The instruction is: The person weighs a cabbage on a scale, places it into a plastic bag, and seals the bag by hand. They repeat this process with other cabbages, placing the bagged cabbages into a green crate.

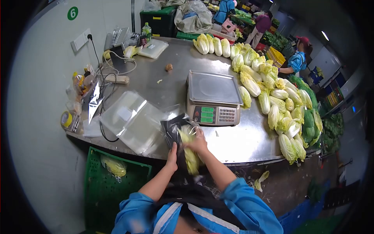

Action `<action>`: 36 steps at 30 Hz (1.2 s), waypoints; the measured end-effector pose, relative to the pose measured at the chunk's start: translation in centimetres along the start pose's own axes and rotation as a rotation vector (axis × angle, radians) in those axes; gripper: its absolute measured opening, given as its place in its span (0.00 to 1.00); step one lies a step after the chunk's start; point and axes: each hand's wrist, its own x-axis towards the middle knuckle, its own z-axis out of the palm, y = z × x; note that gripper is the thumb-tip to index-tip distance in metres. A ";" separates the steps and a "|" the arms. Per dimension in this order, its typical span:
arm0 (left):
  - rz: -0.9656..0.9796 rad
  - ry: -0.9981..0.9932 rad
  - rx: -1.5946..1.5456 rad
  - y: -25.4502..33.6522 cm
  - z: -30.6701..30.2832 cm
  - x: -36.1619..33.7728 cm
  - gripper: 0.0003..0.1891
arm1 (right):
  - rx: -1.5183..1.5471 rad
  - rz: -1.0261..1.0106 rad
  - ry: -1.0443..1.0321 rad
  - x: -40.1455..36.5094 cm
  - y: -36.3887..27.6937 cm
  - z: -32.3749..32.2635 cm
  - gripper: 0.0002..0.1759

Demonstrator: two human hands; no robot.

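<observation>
At the near table edge, my left hand [172,155] closes on a clear plastic bag [191,124], beside a dark, glossy piece [171,126] whose kind I cannot make out. My right hand [199,143] is closed around a pale yellow-green napa cabbage [190,154], slightly blurred, its upper part against the bag. How far the cabbage is inside the bag is hard to see. Just beyond my hands stands a digital scale [215,95] with a bare pan and lit green displays. A stack of clear plastic bags [134,121] lies left of my hands.
Many napa cabbages [272,101] are piled along the table's right side. A green crate [117,191] below left holds a bagged cabbage [113,165]. Cables [103,89], a tape roll [67,119] and bottles line the wall. A co-worker [298,58] stands beyond the pile.
</observation>
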 end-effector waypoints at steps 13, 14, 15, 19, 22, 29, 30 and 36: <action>0.093 -0.048 0.176 1.0 -4.4 -3.2 0.38 | 1.237 0.646 -0.569 -5.9 3.1 -2.7 0.35; 0.122 -0.029 0.226 1.2 -3.7 -3.8 0.38 | 1.211 0.498 -0.551 -5.8 4.8 -0.7 0.36; 0.051 -0.038 0.103 1.4 -2.5 -6.9 0.35 | 1.125 0.623 -0.567 -6.0 9.1 2.7 0.36; 0.418 -0.098 0.548 -8.6 -9.5 -10.5 0.24 | 0.908 -0.257 -0.294 -15.4 12.4 3.2 0.33; 0.217 0.013 0.459 -8.9 -10.1 -12.0 0.21 | 0.318 -0.043 -0.398 -15.8 11.1 -0.3 0.26; 0.436 0.326 1.421 -1.3 -4.0 -12.4 0.23 | 0.101 -0.417 0.013 -11.5 11.2 1.0 0.14; 0.543 0.250 1.400 -0.1 -3.6 -11.9 0.22 | 0.171 -0.511 0.083 -10.0 10.8 1.1 0.15; 0.807 0.099 0.740 12.1 0.1 -3.5 0.23 | 0.893 -0.371 0.057 0.8 -0.4 -9.9 0.21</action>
